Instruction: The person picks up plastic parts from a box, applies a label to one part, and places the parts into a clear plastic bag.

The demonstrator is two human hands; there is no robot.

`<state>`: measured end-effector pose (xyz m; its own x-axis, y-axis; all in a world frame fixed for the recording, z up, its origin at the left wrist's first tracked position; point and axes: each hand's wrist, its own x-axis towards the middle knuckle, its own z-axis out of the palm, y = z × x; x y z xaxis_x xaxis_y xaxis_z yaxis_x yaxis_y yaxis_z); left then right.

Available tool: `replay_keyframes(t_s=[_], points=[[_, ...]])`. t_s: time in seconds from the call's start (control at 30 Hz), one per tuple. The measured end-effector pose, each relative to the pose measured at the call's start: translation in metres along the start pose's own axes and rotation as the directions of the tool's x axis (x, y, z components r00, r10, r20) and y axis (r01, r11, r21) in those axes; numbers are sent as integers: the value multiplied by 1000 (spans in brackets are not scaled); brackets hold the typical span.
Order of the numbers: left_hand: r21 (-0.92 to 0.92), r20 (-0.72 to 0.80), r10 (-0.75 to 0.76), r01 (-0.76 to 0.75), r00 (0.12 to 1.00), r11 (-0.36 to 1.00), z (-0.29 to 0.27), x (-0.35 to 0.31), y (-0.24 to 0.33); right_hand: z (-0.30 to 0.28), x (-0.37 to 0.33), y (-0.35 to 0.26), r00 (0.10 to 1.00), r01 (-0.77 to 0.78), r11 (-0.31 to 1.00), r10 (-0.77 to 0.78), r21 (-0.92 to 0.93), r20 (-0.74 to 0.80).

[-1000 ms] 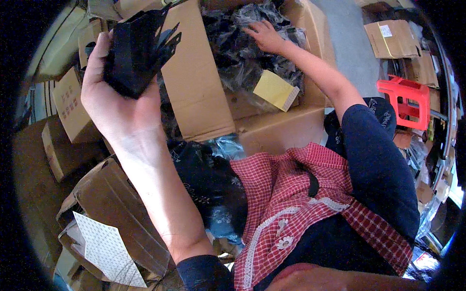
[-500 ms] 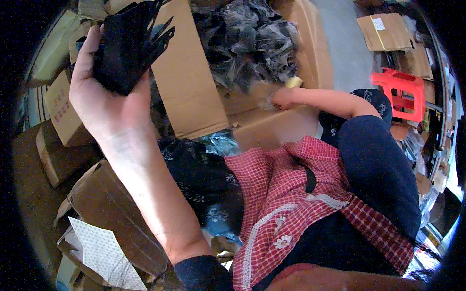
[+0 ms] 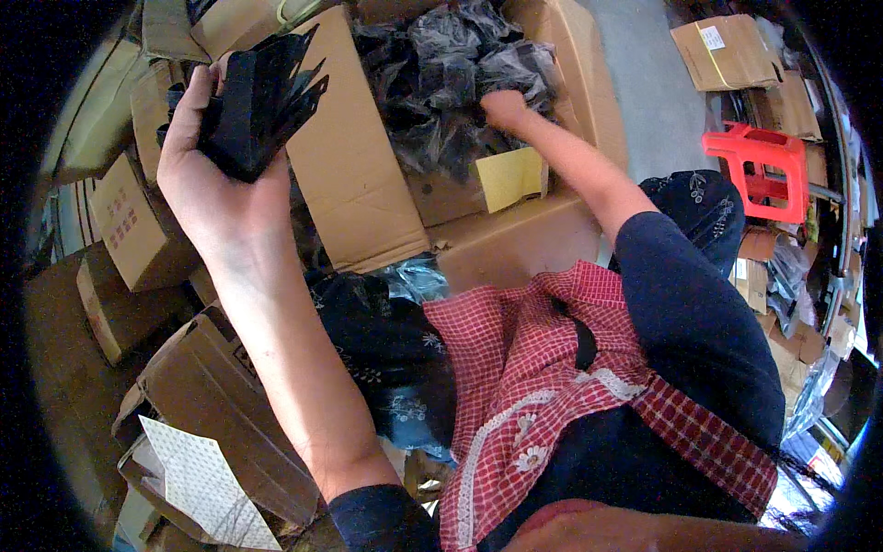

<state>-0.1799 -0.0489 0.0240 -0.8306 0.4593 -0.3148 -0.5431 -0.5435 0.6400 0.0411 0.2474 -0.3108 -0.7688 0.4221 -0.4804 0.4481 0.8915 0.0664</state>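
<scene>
The left hand [image 3: 225, 189] curls half-closed fingers around black parts [image 3: 258, 110], left of a box [image 3: 515, 248]. Inside, the right hand [image 3: 506, 109] touches dark plastic [image 3: 451, 64] near 1 yellow card [image 3: 509, 181], its finger hold unclear.

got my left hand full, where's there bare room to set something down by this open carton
The grey floor shows bare between the open carton and the red stool. The carton's left flap is bare too, though perhaps not level. It's crowded inside, with dark crumpled plastic, and at left, with brown boxes.
</scene>
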Motion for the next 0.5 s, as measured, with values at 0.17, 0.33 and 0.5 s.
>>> replay_keyframes(t_s=[0.17,0.33,0.5], points=[[51,-37,-3,5,999,999,6,-1,6,-42,-3,124,956,-175,566,292,805,2],[-43,144,-155,163,977,986,4,2,4,-125,-81,146,951,-295,-253,14,921,308],[68,258,-241,231,936,971,9,7,-18,-145,-136,111,713,-589,285,-258,757,652]])
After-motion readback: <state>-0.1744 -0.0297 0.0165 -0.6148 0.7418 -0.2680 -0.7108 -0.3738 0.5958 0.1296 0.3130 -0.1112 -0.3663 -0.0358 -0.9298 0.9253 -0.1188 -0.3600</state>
